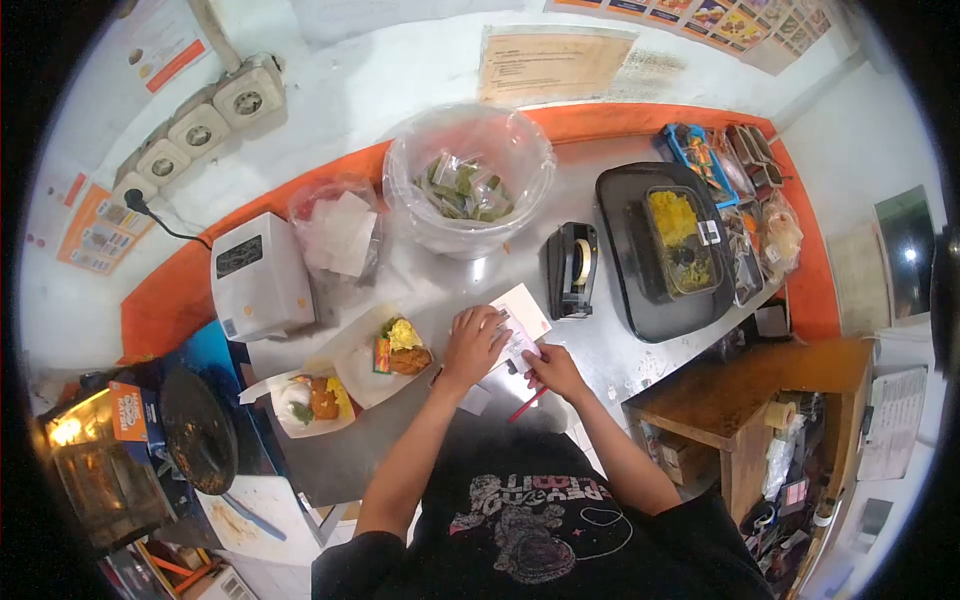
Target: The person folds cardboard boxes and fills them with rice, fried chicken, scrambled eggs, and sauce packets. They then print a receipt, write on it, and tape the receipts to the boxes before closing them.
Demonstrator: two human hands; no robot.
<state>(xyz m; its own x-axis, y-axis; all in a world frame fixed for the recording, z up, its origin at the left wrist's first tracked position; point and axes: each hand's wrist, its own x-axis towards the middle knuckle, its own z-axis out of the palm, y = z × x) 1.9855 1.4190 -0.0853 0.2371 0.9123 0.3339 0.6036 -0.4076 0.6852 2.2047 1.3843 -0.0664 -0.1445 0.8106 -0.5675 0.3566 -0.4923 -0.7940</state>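
My left hand [474,345] lies with its fingers spread over a white printed paper slip [516,342] on the steel counter. The slip's right edge is pinched in my right hand [556,370], and a thin red stick-like item [528,404] points out below that hand. A pale card [524,309] shows just behind the slip. To the left of my left hand, an open box [376,378] holds fried food with yellow topping. Another open box [312,402] beside it holds fried food, something white and green leaf. A black tape dispenser [573,270] stands to the right.
A plastic-lined tub [470,237] with green packets stands at the back. Left of it are a bag of papers [340,235] and a white printer [262,275]. On the right, a black tray [625,215] bears a container of yellow food [678,235]. A wooden shelf [740,400] stands lower right.
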